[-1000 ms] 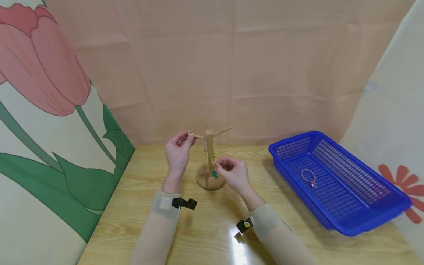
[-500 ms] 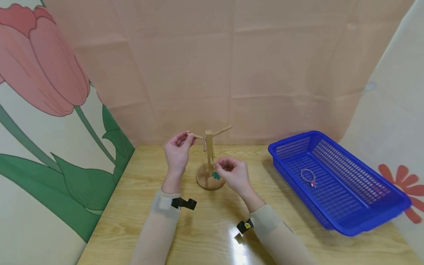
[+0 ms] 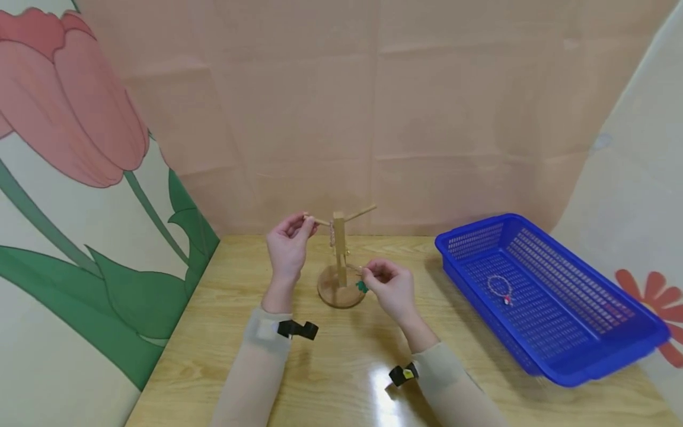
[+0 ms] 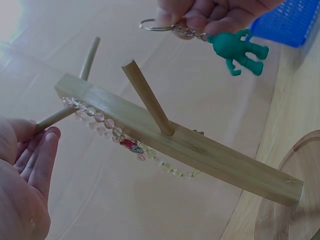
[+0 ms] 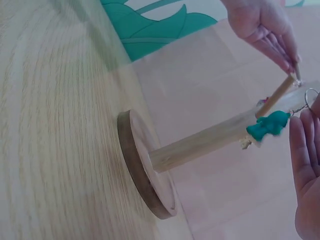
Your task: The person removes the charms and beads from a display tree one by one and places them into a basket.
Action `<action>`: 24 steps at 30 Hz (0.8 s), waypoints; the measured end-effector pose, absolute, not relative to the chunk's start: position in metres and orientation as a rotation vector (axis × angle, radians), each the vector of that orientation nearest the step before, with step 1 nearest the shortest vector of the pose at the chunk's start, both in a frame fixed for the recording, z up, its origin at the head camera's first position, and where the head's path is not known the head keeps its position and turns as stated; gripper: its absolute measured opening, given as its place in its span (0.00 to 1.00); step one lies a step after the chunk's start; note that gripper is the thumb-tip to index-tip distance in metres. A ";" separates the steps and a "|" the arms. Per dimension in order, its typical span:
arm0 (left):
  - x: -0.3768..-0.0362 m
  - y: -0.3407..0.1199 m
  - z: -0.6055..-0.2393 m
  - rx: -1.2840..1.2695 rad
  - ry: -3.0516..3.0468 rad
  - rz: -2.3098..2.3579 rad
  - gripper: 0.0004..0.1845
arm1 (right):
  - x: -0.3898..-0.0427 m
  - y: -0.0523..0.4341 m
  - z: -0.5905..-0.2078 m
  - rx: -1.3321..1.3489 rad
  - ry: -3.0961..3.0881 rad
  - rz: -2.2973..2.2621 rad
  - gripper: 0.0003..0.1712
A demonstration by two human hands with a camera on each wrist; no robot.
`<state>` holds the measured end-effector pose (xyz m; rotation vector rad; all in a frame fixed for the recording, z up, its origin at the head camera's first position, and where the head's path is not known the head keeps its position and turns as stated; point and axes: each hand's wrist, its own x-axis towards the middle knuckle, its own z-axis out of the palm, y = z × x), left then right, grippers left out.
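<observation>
My left hand [image 3: 287, 248] pinches the tip of a peg on the small wooden peg stand [image 3: 339, 261]; my right hand [image 3: 391, 289] pinches the green figure keychain [image 4: 235, 48] just beside its post, above the tabletop [image 3: 341, 367], the blue plastic basket [image 3: 581, 362] well right

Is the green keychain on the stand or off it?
Off. The right hand holds the keychain by its ring, clear of the stand.

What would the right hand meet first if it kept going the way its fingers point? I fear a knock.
Probably the wooden stand: the right hand, pinching the green figure keychain, points left at the post just beside it. Depth is unclear, so it might pass in front.
</observation>
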<state>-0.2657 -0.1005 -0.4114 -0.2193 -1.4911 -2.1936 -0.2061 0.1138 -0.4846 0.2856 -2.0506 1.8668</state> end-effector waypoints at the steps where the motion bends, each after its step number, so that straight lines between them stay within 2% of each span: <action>1: -0.266 -0.100 -0.411 -0.219 -1.495 -2.191 0.10 | -0.208 0.115 -0.488 0.275 -2.044 1.873 0.02; 9: -0.269 -0.103 -0.408 -0.236 -1.520 -2.159 0.11 | -0.212 0.125 -0.493 0.271 -1.977 1.928 0.08; 16: -0.267 -0.107 -0.412 -0.222 -1.524 -2.154 0.11 | -0.209 0.143 -0.492 0.191 -1.916 1.995 0.05; 24: -0.266 -0.106 -0.414 -0.280 -1.522 -2.170 0.13 | -0.206 0.176 -0.463 0.103 -1.891 1.890 0.06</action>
